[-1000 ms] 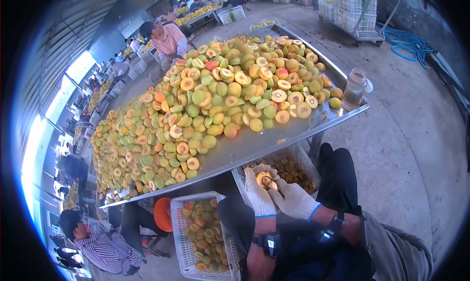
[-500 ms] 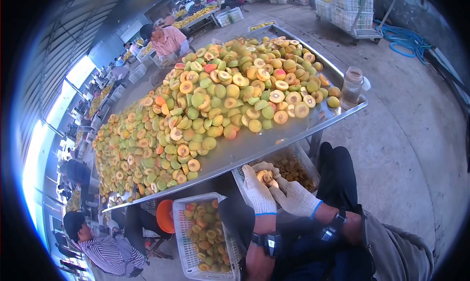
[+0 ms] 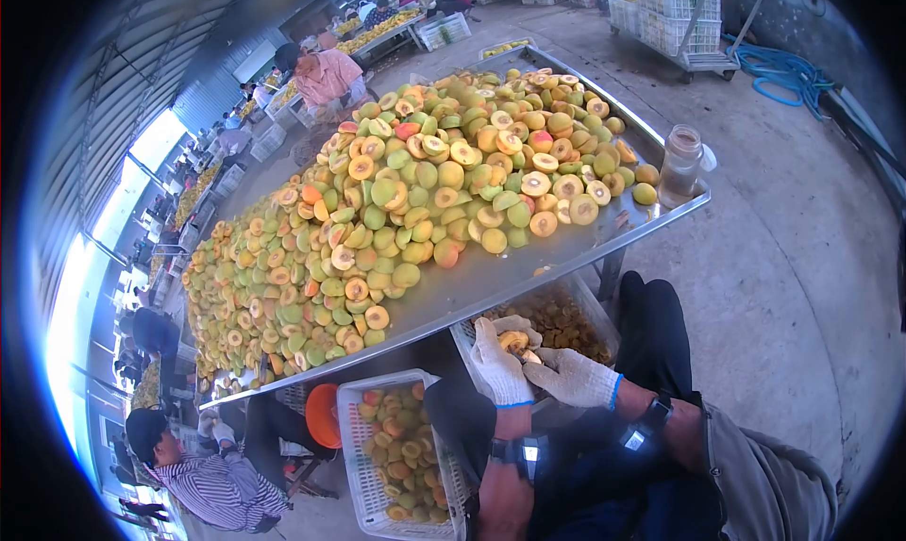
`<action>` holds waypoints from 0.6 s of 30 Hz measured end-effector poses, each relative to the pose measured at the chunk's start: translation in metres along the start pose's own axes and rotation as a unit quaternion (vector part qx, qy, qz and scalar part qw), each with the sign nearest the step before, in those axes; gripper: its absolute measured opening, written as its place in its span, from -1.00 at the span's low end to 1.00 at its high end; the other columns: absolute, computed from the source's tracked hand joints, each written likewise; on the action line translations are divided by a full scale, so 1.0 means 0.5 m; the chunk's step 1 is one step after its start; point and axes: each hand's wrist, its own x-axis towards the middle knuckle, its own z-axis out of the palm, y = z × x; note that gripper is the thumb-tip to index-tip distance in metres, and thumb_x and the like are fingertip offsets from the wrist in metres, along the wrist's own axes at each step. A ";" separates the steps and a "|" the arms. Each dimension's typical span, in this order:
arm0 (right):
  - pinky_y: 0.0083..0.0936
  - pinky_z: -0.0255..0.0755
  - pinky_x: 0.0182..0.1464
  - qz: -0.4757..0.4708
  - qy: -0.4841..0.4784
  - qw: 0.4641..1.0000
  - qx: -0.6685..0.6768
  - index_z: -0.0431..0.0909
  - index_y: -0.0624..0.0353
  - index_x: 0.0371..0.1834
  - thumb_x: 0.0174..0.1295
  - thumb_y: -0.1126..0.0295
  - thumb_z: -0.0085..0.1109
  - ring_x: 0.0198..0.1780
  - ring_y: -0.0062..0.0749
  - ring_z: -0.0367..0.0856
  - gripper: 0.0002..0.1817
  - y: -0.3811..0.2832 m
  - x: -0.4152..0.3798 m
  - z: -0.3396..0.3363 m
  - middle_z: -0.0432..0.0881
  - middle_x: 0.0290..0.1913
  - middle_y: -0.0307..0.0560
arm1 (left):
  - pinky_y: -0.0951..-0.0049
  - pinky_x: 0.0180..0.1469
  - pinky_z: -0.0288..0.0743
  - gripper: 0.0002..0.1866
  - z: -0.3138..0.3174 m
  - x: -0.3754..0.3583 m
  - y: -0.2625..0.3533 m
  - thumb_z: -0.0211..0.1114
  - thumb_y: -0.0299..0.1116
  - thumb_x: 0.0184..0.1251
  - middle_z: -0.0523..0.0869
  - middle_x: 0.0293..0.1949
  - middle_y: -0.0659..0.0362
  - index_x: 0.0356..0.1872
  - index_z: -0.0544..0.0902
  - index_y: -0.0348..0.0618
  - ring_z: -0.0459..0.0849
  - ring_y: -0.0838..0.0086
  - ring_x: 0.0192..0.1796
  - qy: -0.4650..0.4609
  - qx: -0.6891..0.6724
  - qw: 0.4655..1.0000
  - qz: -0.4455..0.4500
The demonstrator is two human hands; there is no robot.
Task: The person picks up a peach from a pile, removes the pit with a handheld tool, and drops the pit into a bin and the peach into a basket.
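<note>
Over the edge of a white crate (image 3: 460,341) between my knees, both gloved hands meet. My left hand (image 3: 502,366) is closed around a cut peach half (image 3: 512,341), its yellow flesh facing up. My right hand (image 3: 578,379) is closed too, its fingertips right against the fruit. What sits in the right fingers is too small and hidden to name. Brown scraps (image 3: 566,329) lie inside the crate below. Above my hands, a metal table (image 3: 444,300) carries a large heap of halved peaches (image 3: 406,192), green, yellow and reddish.
A second white crate (image 3: 354,466) of peach halves stands left of my legs, beside an orange bucket (image 3: 323,416). A clear jar (image 3: 679,166) stands at the table's right corner. A person in stripes (image 3: 222,489) sits lower left; another (image 3: 326,77) works across the table.
My hands stay together on the peach half, with the right hand turned slightly and its fingers shifted a little. The whole view has moved slightly.
</note>
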 end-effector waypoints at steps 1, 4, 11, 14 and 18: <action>-0.31 0.55 -0.12 0.000 0.000 1.000 0.000 0.64 0.22 0.16 0.63 0.04 0.01 -0.30 -0.38 0.64 -0.55 0.006 0.002 0.002 0.74 -0.33 -0.01 | 0.34 -0.39 0.64 -0.34 0.000 0.001 0.000 -0.04 0.08 0.75 0.75 -0.46 -0.02 -0.33 0.70 -0.35 0.72 0.27 -0.50 0.001 0.000 1.000 -0.003; -0.38 0.54 -0.18 -0.050 0.027 0.997 -0.047 0.63 0.20 0.16 0.63 -0.01 0.01 -0.33 -0.46 0.61 -0.53 0.030 0.008 0.010 0.69 -0.38 -0.08 | 0.35 -0.41 0.64 -0.33 -0.002 0.002 -0.002 -0.06 0.09 0.75 0.75 -0.48 0.00 -0.33 0.70 -0.34 0.72 0.26 -0.53 0.007 0.014 1.000 -0.013; -0.43 0.48 -0.33 0.006 -0.001 1.000 0.008 0.63 0.19 0.01 0.62 -0.04 -0.01 -0.42 -0.52 0.56 -0.52 0.009 -0.005 0.004 0.62 -0.44 -0.21 | 0.37 -0.43 0.61 -0.31 -0.002 -0.004 0.004 -0.09 0.11 0.74 0.74 -0.50 0.01 -0.36 0.71 -0.32 0.72 0.27 -0.53 -0.014 0.033 0.999 -0.032; -0.46 0.47 -0.37 0.049 -0.034 0.997 0.039 0.64 0.22 -0.02 0.61 -0.08 -0.01 -0.46 -0.54 0.56 -0.47 -0.001 -0.005 -0.008 0.62 -0.44 -0.23 | 0.36 -0.42 0.60 -0.29 -0.001 -0.003 0.003 -0.08 0.13 0.73 0.74 -0.50 0.01 -0.39 0.71 -0.32 0.71 0.28 -0.53 -0.034 0.005 0.999 -0.024; -0.56 0.38 -0.50 0.110 -0.080 0.984 0.114 0.66 0.21 -0.08 0.60 -0.16 -0.02 -0.55 -0.66 0.48 -0.42 0.015 -0.003 -0.011 0.54 -0.47 -0.34 | 0.34 -0.43 0.58 -0.29 -0.003 -0.002 -0.002 -0.07 0.11 0.71 0.73 -0.51 -0.01 -0.43 0.70 -0.35 0.69 0.28 -0.54 -0.047 0.009 0.999 -0.020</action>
